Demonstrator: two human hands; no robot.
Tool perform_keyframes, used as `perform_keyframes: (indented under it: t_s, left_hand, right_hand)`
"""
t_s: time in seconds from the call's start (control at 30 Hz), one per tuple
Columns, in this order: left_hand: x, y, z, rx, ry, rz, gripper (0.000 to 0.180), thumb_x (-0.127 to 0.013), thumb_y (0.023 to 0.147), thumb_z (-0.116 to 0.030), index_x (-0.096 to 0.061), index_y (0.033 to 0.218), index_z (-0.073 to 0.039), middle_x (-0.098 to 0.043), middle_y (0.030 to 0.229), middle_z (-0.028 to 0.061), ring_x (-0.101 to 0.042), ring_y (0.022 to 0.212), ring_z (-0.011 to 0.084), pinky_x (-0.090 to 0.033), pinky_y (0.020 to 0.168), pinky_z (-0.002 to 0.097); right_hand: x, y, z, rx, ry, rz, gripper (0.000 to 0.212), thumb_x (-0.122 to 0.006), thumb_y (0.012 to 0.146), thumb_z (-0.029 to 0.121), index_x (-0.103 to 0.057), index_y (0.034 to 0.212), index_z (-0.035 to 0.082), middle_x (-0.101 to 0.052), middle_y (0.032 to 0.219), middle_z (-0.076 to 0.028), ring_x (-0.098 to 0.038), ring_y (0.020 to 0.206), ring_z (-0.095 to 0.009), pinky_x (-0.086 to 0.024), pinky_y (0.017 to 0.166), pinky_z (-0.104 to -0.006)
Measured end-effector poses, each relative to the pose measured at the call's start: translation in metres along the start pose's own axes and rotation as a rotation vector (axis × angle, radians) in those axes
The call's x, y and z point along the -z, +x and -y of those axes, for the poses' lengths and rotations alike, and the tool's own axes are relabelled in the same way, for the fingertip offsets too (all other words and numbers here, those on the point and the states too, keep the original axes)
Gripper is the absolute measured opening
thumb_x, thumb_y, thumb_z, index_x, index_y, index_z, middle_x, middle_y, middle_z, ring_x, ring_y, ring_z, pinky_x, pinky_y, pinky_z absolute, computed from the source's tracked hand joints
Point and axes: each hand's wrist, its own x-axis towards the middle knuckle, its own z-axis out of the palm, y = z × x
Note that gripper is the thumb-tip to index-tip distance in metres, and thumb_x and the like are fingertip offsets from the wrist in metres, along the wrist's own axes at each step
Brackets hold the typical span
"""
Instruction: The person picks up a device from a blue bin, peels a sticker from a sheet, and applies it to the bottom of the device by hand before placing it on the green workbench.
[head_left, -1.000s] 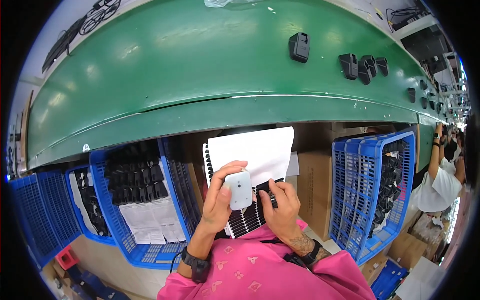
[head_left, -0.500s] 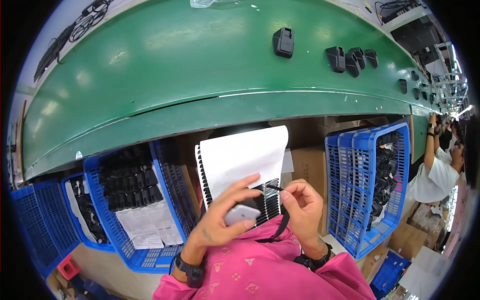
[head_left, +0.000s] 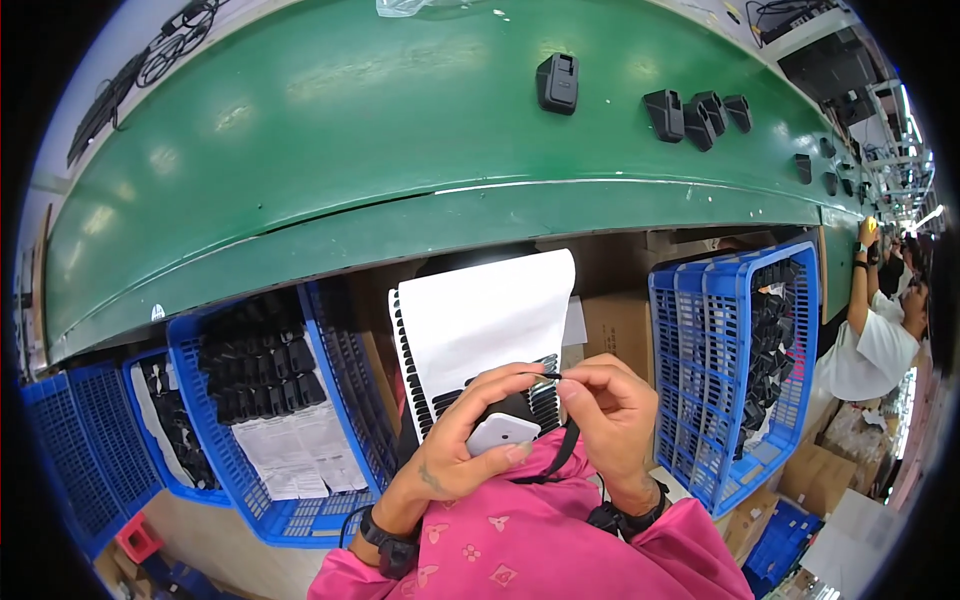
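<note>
My left hand (head_left: 452, 448) is closed around a small black device with a rounded light-grey face (head_left: 502, 432), held low in front of me. Beside it, my right hand (head_left: 612, 415) pinches a thin black strip (head_left: 551, 376) between thumb and finger. The left fingertips meet the strip's other end. Under both hands lies a white sheet (head_left: 490, 320) with its far end curled up. Rows of black adhesive strips (head_left: 546, 408) show on its near part, and more dark pieces line its left edge.
A green workbench (head_left: 300, 150) stretches ahead, with a black charger-like housing (head_left: 558, 83) and several more to its right. Blue crates (head_left: 700, 370) holding black parts stand on both sides. A co-worker (head_left: 870, 350) is at the far right, near cardboard boxes (head_left: 815, 470).
My hands have come together, and the left fingertips now reach the black strip. The grey-faced device has shifted slightly right and tilted.
</note>
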Motion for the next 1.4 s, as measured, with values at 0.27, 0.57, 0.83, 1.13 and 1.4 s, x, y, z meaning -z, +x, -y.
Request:
perform_keyframes:
  t_s: [0.27, 0.57, 0.83, 1.13, 1.4]
  left_hand:
    - [-0.001, -0.002, 0.004, 0.042, -0.048, 0.020, 0.054, -0.065, 0.078, -0.011, -0.048, 0.128, -0.001, -0.046, 0.136, 0.0186, -0.042, 0.129, 0.0284, -0.032, 0.106, 0.0376]
    - [0.004, -0.010, 0.009, 0.076, -0.111, 0.066, 0.042, -0.060, 0.086, -0.013, -0.048, 0.125, -0.002, -0.035, 0.145, 0.0216, -0.034, 0.135, 0.0312, -0.025, 0.110, 0.0381]
    - [0.025, -0.023, 0.009, -0.037, -0.336, -0.366, 0.047, -0.059, 0.090, -0.026, -0.037, 0.123, -0.001, -0.047, 0.120, 0.0197, -0.061, 0.069, 0.0215, -0.052, 0.058, 0.0303]
    - [-0.007, -0.008, -0.036, -0.052, 0.008, -0.233, 0.047, -0.056, 0.085, -0.007, -0.036, 0.126, 0.000, -0.036, 0.131, 0.0191, -0.055, 0.101, 0.0210, -0.046, 0.087, 0.0338]
    - [-0.007, -0.010, -0.040, -0.059, -0.012, -0.156, 0.046, -0.056, 0.083, -0.006, -0.037, 0.124, 0.002, -0.038, 0.125, 0.0196, -0.042, 0.114, 0.0221, -0.037, 0.097, 0.0343]
  right_hand:
    - [-0.003, 0.007, 0.001, -0.134, 0.068, 0.017, 0.005, -0.063, 0.084, -0.004, -0.064, 0.090, -0.005, -0.060, 0.083, -0.004, -0.055, 0.070, -0.006, -0.043, 0.060, -0.0182]
    - [0.003, 0.009, -0.012, -0.004, -0.098, 0.106, 0.003, -0.062, 0.085, -0.003, -0.061, 0.082, -0.003, -0.059, 0.081, -0.003, -0.055, 0.071, -0.006, -0.043, 0.062, -0.0188]
    - [0.025, 0.030, 0.011, 0.048, 0.034, -0.108, 0.010, -0.057, 0.091, 0.008, -0.051, 0.085, 0.002, -0.046, 0.067, 0.002, -0.042, 0.054, -0.004, -0.030, 0.045, -0.0191]
    - [-0.029, 0.004, 0.058, -0.104, 0.336, 0.287, 0.008, -0.063, 0.085, -0.002, -0.055, 0.088, -0.005, -0.055, 0.086, -0.007, -0.053, 0.068, -0.007, -0.044, 0.059, -0.0195]
    - [-0.029, 0.007, 0.070, -0.140, 0.139, 0.356, 0.008, -0.061, 0.084, -0.001, -0.054, 0.085, -0.003, -0.053, 0.083, -0.007, -0.049, 0.065, -0.007, -0.041, 0.056, -0.0192]
